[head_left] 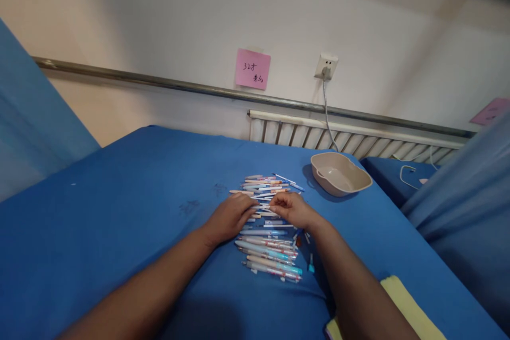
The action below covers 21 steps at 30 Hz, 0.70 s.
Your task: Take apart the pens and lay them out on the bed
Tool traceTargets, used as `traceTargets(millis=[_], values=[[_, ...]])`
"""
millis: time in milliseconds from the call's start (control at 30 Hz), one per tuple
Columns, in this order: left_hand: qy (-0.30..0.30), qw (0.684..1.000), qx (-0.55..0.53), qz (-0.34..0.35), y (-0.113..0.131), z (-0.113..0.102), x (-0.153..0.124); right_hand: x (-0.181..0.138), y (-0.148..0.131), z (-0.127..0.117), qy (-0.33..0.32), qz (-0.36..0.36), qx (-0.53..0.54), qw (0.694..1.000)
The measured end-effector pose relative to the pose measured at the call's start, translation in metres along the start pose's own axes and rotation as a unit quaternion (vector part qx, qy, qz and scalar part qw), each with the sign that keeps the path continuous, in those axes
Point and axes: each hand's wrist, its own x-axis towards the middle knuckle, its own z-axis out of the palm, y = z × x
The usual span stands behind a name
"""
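Blue-covered surface with pens, beige basin, yellow cloth

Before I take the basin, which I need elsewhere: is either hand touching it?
No, the left hand and right hand are at the pens, and the basin stands apart from both.

Slim pastel plastic pens: light blue, aqua, peach; some clear with reddish patterning
Beige rounded plastic basin: one even tone
Blue flat cloth cover: solid, darker smudges
Pink square paper note: black handwriting
Yellow folded cloth: pale, uniform
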Motion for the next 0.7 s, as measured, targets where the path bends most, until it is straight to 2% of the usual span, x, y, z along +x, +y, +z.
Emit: traceTargets(millis=[200, 333, 433, 533, 633, 700], values=[[0.014, 0.999, 0.032, -0.039, -0.009, -0.002, 0.001, -0.007, 0.016, -0.025, -0.016, 0.034, 0.041, 0.998], [0.019, 0.999, 0.024, -0.03, -0.008, -0.003, 0.0, -0.01, 0.022, -0.033, -0.008, 0.062, 0.05, 0.997], [0.016, 1.0, 0.013, -0.014, 0.0, -0.004, 0.0, -0.006, 0.013, -0.024, 0.026, 0.059, 0.096, 0.993], [0.003, 1.0, 0.006, -0.001, 0.008, -0.003, 0.001, -0.001, 0.001, -0.005, -0.003, 0.056, 0.15, 0.987], [-0.01, 1.0, 0.011, 0.0, 0.011, -0.003, 0.001, 0.002, -0.003, 0.007, -0.018, 0.048, 0.138, 0.989], [-0.005, 1.0, 0.013, -0.004, 0.008, -0.004, 0.001, 0.001, -0.001, 0.003, -0.006, 0.043, 0.11, 0.993]])
